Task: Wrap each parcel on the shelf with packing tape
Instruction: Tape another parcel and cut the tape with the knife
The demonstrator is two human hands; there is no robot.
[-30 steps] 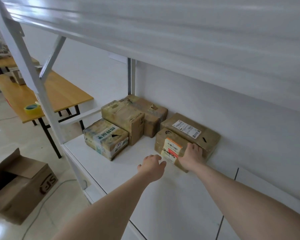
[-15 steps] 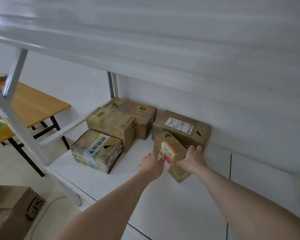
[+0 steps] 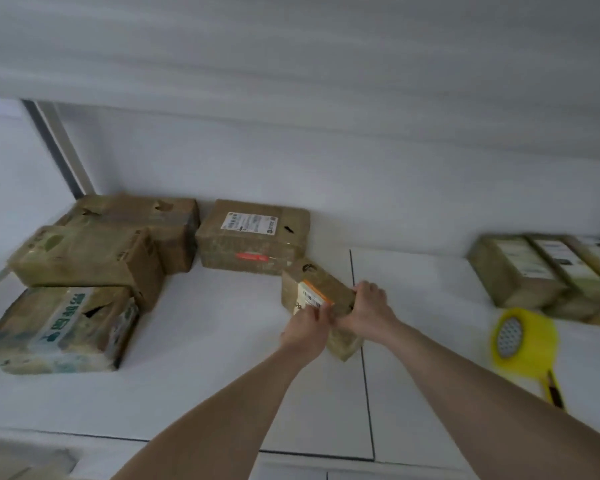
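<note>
A small brown parcel (image 3: 314,291) with an orange-edged label stands tilted on the white shelf (image 3: 222,358). My left hand (image 3: 307,329) grips its near left side and my right hand (image 3: 369,311) grips its right edge. A yellow tape dispenser (image 3: 523,337) with a roll of packing tape lies on the shelf to the right, apart from both hands. Behind the held parcel sits a larger labelled parcel (image 3: 253,235).
Three taped parcels (image 3: 84,258) are clustered at the left of the shelf. More parcels (image 3: 548,271) lie side by side at the far right. The upper shelf (image 3: 291,64) hangs low overhead. The wall closes the back.
Both hands took hold of the small parcel and pulled it away from the larger one, toward the front right. My view swung right, bringing the dispenser and right-hand parcels into sight.
</note>
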